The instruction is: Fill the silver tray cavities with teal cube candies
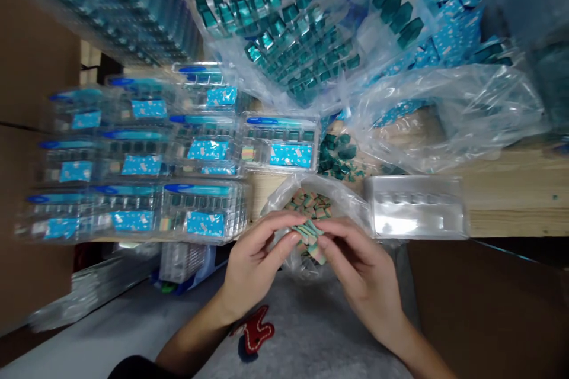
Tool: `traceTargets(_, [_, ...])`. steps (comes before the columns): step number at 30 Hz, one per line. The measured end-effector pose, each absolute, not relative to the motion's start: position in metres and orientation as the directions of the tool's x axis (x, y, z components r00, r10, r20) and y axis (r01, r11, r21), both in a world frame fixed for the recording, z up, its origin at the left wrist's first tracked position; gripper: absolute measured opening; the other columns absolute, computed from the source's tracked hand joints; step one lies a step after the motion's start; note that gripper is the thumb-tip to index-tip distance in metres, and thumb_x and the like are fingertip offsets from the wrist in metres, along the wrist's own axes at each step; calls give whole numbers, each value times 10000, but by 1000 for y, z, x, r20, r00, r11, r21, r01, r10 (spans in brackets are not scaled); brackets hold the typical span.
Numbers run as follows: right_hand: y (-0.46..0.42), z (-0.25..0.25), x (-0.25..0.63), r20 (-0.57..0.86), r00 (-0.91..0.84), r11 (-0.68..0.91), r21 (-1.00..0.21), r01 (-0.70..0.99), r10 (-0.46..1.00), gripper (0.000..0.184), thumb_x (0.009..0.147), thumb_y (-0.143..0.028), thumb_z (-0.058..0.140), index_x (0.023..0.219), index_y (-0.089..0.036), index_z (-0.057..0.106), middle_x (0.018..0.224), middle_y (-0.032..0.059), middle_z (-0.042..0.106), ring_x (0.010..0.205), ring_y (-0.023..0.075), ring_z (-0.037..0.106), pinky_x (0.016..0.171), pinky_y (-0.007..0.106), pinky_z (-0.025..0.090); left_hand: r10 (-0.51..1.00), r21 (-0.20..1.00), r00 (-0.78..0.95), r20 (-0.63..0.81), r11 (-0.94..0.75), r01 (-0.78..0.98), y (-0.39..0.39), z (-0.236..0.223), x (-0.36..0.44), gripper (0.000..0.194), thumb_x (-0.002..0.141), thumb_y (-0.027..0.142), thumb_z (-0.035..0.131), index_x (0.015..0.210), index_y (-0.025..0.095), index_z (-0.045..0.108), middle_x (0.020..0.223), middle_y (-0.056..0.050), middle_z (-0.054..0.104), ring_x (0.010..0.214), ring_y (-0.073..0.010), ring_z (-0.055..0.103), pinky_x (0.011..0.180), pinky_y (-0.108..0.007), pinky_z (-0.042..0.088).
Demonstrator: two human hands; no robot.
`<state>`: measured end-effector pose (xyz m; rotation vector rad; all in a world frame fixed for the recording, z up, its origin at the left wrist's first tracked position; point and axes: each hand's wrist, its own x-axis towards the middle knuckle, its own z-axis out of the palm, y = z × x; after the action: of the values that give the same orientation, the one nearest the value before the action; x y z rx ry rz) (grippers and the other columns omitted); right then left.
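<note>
My left hand [256, 262] and my right hand [361, 266] meet in front of me, their fingertips pinching a small stack of striped multicoloured rectangular pieces [309, 240] from both sides. Just beyond and below the stack, a clear plastic bag [284, 204] lies open, holding many more of these pieces [309, 204]. Both hands sit over the bag's near part. What the pieces are made of cannot be told from this view.
Clear plastic boxes [280, 142] with teal pieces, blue labels and blue-capped pens fill the left. Bags of teal items [284, 29] lie behind, next to a clear moulded tray [415, 207] on the wooden table [515, 189]. A red felt ornament [258, 328] lies on grey cloth below.
</note>
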<state>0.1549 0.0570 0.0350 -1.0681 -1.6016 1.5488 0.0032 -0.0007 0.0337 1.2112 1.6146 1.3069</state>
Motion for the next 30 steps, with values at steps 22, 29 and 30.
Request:
traceTargets(22, [50, 38, 158, 22, -495, 104, -985, 139, 868, 274, 947, -291, 581, 1185, -300, 717, 834, 26, 695, 727, 152, 653, 651, 269, 576, 931, 854, -280, 234, -59, 517, -6, 25, 12, 470, 947, 150, 566, 1336, 412, 558, 1092, 19, 676, 974, -139, 675, 843, -226, 567])
traceTargets(29, [52, 33, 157, 91, -465, 155, -983, 100, 880, 327, 916, -164, 610, 1189, -314, 710, 878, 27, 704, 731, 137, 673, 551, 211, 579, 932, 837, -201, 303, -159, 524, -3, 27, 10, 479, 969, 161, 536, 1404, 357, 493, 1097, -41, 643, 987, -143, 668, 836, -229, 565])
traceTargets(30, [52, 33, 157, 98, -469, 164, -981, 102, 878, 345, 918, -153, 604, 1203, -321, 701, 883, 26, 702, 736, 136, 675, 546, 205, 578, 935, 831, -178, 307, -172, 529, -3, 27, 9, 491, 972, 149, 522, 1419, 347, 476, 1118, -54, 641, 1010, -152, 663, 845, -240, 565])
